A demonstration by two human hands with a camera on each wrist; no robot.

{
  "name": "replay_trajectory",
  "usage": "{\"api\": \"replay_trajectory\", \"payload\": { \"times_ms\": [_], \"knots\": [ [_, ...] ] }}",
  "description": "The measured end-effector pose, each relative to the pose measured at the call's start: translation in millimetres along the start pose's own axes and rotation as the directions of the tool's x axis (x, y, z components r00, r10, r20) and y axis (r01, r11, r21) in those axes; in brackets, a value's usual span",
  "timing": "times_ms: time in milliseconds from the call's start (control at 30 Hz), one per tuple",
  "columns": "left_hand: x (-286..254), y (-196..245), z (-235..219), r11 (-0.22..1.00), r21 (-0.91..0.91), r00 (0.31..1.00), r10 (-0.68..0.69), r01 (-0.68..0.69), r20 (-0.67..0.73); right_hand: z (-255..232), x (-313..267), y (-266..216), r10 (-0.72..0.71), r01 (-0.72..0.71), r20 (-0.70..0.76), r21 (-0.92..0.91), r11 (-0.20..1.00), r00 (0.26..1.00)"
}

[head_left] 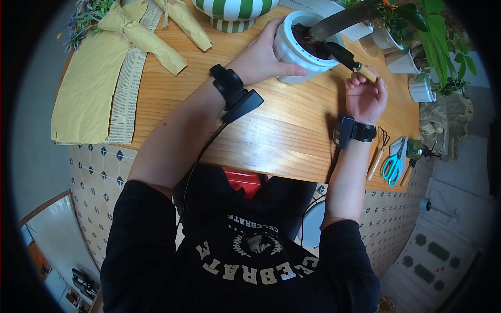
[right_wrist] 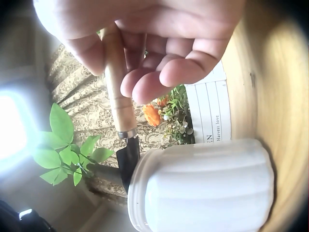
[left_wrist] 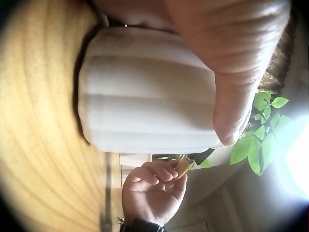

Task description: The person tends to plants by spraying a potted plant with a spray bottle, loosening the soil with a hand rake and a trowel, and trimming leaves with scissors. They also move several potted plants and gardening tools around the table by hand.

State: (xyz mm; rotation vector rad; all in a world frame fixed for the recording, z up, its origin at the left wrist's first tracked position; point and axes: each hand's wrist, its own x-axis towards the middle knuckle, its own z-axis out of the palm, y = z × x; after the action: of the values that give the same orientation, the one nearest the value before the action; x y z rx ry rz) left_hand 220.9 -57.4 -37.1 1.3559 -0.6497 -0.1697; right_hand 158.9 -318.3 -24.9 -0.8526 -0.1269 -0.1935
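A white ribbed pot (head_left: pixel 308 61) holding dark soil (head_left: pixel 308 39) and a thick-stemmed plant (head_left: pixel 347 20) stands near the table's far side. My left hand (head_left: pixel 269 57) grips the pot's near left side, its thumb along the wall below the rim; in the left wrist view the thumb lies across the pot (left_wrist: pixel 149 92). My right hand (head_left: pixel 367 99) pinches the wooden handle (right_wrist: pixel 116 82) of a small trowel between thumb and fingers. The trowel's black blade (head_left: pixel 340 54) reaches over the pot's rim at the soil; its tip is hard to make out.
Yellow paper wraps (head_left: pixel 151 44) and newspaper (head_left: pixel 124 99) lie at the left. A green-striped pot (head_left: pixel 235 8) stands at the back. Turquoise scissors (head_left: pixel 392 168), a small rake (head_left: pixel 377 159) and a green bottle (head_left: pixel 415 149) are at the right. Potted plants (head_left: pixel 401 61) line the right edge.
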Motion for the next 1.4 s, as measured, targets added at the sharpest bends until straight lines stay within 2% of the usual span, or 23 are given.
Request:
{"api": "replay_trajectory", "payload": {
  "times_ms": [267, 367, 567, 1067, 1400],
  "knots": [
    [-1.2, 4.7, 1.7, 0.998, -0.054, 1.0, -0.012, 0.013, 0.007, -3.5, 0.2, -1.7, 0.003, -0.002, -0.016, 0.085, 0.996, 1.0],
    [0.0, -0.1, -0.7, 1.0, -0.001, 1.0, 0.004, -0.004, 0.018, -6.3, 0.5, -2.5, 0.003, -0.002, -0.016, 0.115, 0.993, 1.0],
    [-0.6, 1.5, 0.5, 1.0, -0.023, 1.0, 0.005, -0.004, 0.014, -5.0, 0.6, -2.4, -0.007, 0.011, -0.046, 0.1, 0.995, 0.999],
    [-0.3, 0.5, -0.2, 1.0, -0.005, 1.0, 0.006, -0.006, 0.025, -3.3, 0.6, -0.3, 0.039, -0.041, 0.027, 0.083, 0.996, 0.999],
    [-0.9, -1.6, -1.3, 1.0, 0.001, 1.0, 0.007, -0.007, 0.026, -3.8, 0.4, -1.1, 0.021, -0.02, -0.016, 0.103, 0.994, 1.0]
  ]
}}
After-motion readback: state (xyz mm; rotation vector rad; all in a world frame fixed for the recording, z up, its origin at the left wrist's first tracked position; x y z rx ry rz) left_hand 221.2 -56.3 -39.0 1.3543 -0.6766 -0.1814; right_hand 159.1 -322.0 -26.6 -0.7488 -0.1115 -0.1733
